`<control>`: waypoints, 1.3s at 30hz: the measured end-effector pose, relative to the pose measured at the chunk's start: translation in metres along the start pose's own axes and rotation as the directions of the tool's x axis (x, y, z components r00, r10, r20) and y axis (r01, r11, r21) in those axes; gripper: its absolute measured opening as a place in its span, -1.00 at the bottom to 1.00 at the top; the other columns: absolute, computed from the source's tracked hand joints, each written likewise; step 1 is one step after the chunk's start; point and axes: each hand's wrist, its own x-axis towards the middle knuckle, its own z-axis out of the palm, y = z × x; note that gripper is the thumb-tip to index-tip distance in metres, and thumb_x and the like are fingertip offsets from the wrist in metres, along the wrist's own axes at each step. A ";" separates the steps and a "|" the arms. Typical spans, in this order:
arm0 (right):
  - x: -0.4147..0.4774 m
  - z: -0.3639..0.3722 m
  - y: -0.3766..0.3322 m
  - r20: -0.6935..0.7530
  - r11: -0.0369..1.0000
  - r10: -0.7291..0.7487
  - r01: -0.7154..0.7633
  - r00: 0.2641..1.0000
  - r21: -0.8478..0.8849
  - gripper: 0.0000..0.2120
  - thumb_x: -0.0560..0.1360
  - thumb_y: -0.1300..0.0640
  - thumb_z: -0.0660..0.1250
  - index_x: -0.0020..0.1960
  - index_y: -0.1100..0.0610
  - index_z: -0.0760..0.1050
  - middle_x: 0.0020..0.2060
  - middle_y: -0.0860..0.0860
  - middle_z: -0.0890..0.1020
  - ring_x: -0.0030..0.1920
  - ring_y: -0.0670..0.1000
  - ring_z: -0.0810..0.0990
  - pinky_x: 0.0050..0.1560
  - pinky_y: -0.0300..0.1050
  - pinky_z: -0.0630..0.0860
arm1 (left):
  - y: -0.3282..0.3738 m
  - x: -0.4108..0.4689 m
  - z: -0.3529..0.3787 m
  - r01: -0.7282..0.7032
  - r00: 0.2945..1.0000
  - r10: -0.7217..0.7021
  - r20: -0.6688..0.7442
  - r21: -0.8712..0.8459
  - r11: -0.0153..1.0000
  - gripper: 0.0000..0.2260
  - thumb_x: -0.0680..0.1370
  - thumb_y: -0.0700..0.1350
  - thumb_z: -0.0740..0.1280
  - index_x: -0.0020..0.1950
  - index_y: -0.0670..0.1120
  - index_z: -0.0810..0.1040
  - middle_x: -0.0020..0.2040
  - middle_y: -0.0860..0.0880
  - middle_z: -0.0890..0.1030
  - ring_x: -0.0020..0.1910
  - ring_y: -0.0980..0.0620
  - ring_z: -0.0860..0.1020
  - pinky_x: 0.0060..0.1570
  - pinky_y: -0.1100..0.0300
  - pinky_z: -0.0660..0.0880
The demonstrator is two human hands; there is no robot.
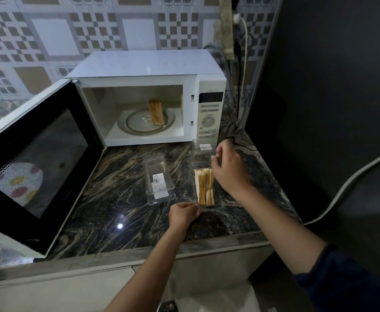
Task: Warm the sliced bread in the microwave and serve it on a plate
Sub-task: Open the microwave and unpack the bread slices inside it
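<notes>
Left hand (183,213) pinches the near end of the clear plastic tray (218,200). The right hand (227,170) curls over its side wall, and I cannot tell whether it grips. Sliced bread (204,188) stands on edge inside, with more slices (156,113) on the open microwave (144,64) turntable. Soft, light and crushable, it is best lifted gently by the crusts.

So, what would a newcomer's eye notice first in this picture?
Probably the white microwave at the back of the counter, its door wide open, with bread slices standing on the turntable inside. Next, in front of it, the left hand and right hand hold a clear box with more bread.
</notes>
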 end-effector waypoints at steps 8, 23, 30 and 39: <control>0.006 0.033 0.008 0.387 0.922 0.386 -0.334 0.838 -0.198 -0.40 0.52 -0.04 0.27 0.42 0.27 0.20 0.33 0.18 0.38 0.28 0.15 0.42 0.11 -0.06 0.43 | 0.003 0.001 0.003 0.010 1.000 -0.010 0.017 -0.004 1.000 -0.88 0.46 -0.41 0.33 -0.24 -0.25 0.58 -0.13 -0.27 0.60 0.01 -0.23 0.60 0.03 0.06 0.57; 0.011 0.061 0.011 0.461 0.737 0.620 -0.673 0.634 -0.065 -0.62 0.42 0.06 0.40 0.20 0.14 0.47 0.16 0.07 0.55 0.16 0.07 0.54 0.06 -0.19 0.46 | -0.002 -0.010 0.010 0.020 0.999 -0.015 0.030 -0.196 0.980 -0.90 0.47 -0.46 0.29 -0.16 -0.32 0.57 -0.25 -0.21 0.59 -0.23 -0.06 0.59 -0.22 0.27 0.60; 0.016 0.047 0.010 0.401 0.754 0.608 -0.657 0.685 -0.022 -0.62 0.28 0.05 0.49 0.02 0.17 0.51 0.03 0.10 0.61 -0.02 0.08 0.61 -0.06 -0.09 0.57 | -0.003 -0.013 0.019 -0.046 0.996 0.031 -0.089 -0.174 0.984 -0.91 0.46 -0.42 0.33 -0.17 -0.31 0.62 -0.24 -0.16 0.61 -0.22 -0.06 0.60 -0.11 0.19 0.60; -0.022 0.004 0.028 0.338 0.802 0.586 -0.586 0.737 -0.115 -0.58 0.31 0.03 0.50 0.07 0.21 0.52 0.03 0.12 0.58 -0.08 0.07 0.57 -0.19 -0.14 0.45 | -0.007 -0.013 0.020 -0.119 0.985 0.116 -0.128 -0.008 0.993 -0.84 0.44 -0.35 0.39 -0.31 -0.15 0.60 -0.22 -0.16 0.65 -0.07 -0.16 0.64 0.07 -0.01 0.57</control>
